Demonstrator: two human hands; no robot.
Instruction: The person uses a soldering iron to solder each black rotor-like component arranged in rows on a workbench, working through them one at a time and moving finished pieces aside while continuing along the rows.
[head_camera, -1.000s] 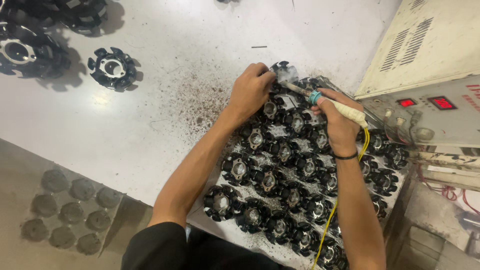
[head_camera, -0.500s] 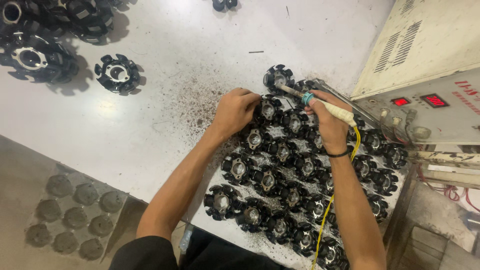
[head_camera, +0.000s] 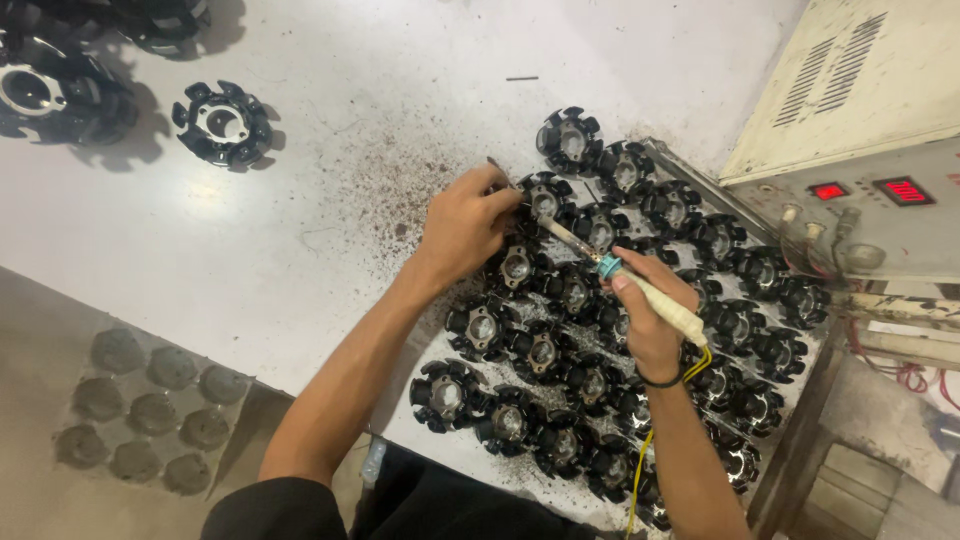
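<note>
1. At far left, a loose black stator lies apart on the white bench.
2. The left hand has been drawn back from the top of the cluster to its left edge; its fingers are pinched on a thin solder wire.
3. The right hand, fingers wrapped round a soldering iron, has followed; the tip now meets a stator in the second row, which suggests the work has passed to another piece.
4. At right stands a beige control box.
</note>
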